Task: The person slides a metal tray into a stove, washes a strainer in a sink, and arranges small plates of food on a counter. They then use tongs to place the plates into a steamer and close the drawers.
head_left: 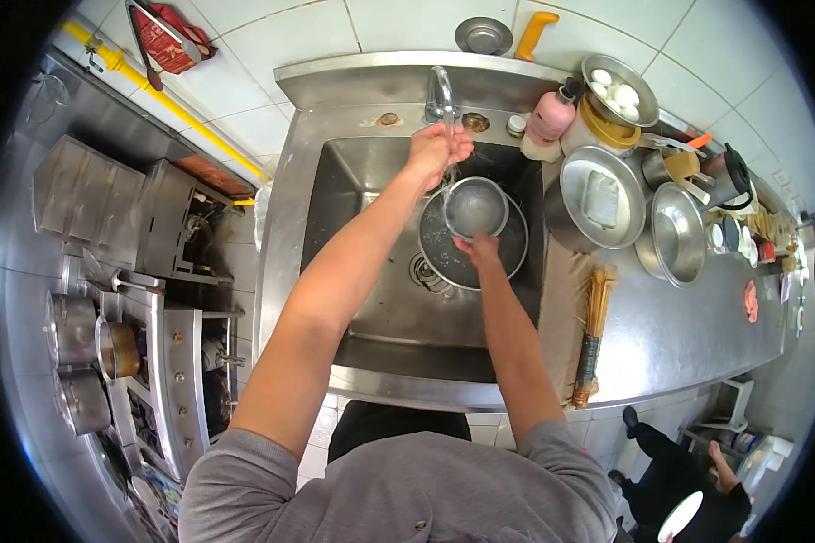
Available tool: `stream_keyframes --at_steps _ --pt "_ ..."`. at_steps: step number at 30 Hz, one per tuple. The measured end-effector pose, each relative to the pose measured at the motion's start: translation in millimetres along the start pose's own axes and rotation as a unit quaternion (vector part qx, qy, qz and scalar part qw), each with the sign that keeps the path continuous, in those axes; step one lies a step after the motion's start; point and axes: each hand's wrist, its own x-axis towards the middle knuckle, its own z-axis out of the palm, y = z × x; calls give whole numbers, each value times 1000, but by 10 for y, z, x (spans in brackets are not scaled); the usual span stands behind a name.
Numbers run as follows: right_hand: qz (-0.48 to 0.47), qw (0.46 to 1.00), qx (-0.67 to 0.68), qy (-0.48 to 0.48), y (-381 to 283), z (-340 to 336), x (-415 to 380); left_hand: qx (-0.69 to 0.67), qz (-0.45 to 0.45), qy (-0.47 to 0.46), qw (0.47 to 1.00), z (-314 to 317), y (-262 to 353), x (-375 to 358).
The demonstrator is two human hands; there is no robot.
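Observation:
My left hand (438, 152) is under the faucet (441, 90), in its stream of water. Its fingers are loosely cupped, and nothing shows in them. With my right hand (477, 248) I grip the near rim of a small round metal bowl (476, 208), tilted so that its inside faces me. The bowl is over a larger round dark-bottomed basin (436, 252) with a bright rim, which stands in the right part of the steel sink (371, 312). A coiled wire piece (426, 273) shows beside the basin, over the drain.
Right of the sink are a bundled-stick brush (594, 330), a metal pot (566, 213) with a clear container inside, another bowl (675, 235), a pink pump bottle (551, 116) and a bowl of eggs (638, 81). A stove (177, 380) stands left. Another person (679, 489) is behind at right.

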Motion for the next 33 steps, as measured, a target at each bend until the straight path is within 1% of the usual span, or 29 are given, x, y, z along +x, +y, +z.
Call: stream_keyframes --at_steps 2,6,9,12,15,18,20,21,22,23,24,26,27,28,29,30,31,32,33 --pt "26 999 1 -26 -62 -17 47 88 -24 23 996 14 42 -35" --pt "17 999 13 -26 -192 62 -53 72 99 83 989 40 -72 42" --pt "2 1000 0 -19 -243 64 -95 103 85 92 987 64 -23 39" --pt "-2 999 21 -36 -233 70 -151 -13 47 69 996 128 -29 18" --pt "-23 995 73 -65 -169 107 -211 34 58 144 987 22 -93 -27" --pt "-61 988 119 -77 -150 295 -427 83 62 257 961 -172 -236 -149" --pt "-85 984 139 -78 -203 534 -683 79 -54 204 974 -638 -796 -86" --pt "-93 980 161 -72 -167 628 -743 -33 -83 217 972 -641 -1020 -182" --pt "-102 975 183 -68 -124 730 -790 -144 -110 226 957 -635 -1219 -304" --pt "-110 971 204 -63 -95 809 -841 -242 -134 197 940 -719 -1471 -351" --pt "-98 976 193 -9 -117 881 -949 -337 -157 168 913 -781 -1655 -409" --pt "-75 978 168 101 -197 979 -1189 -333 -176 218 901 -519 -1452 -727" --pt "-93 984 91 121 -144 906 -1189 -331 -186 242 893 -419 -1363 -833" --pt "-108 984 12 144 -96 836 -1195 -301 -212 178 912 -607 -1582 -763" --pt "-106 984 67 126 -91 833 -1265 -271 -236 111 927 -955 -1982 -614" --pt "-104 981 123 108 -73 820 -1324 -238 -258 44 935 -984 -1930 -669" --pt "-96 983 111 109 -34 764 -1329 -142 -229 81 960 -956 -1910 -727" --pt "-88 985 99 109 14 669 -1281 -44 -195 117 973 -926 -1906 -823" --pt "-79 987 87 109 59 568 -1232 54 -160 153 974 -838 -1770 -1010"
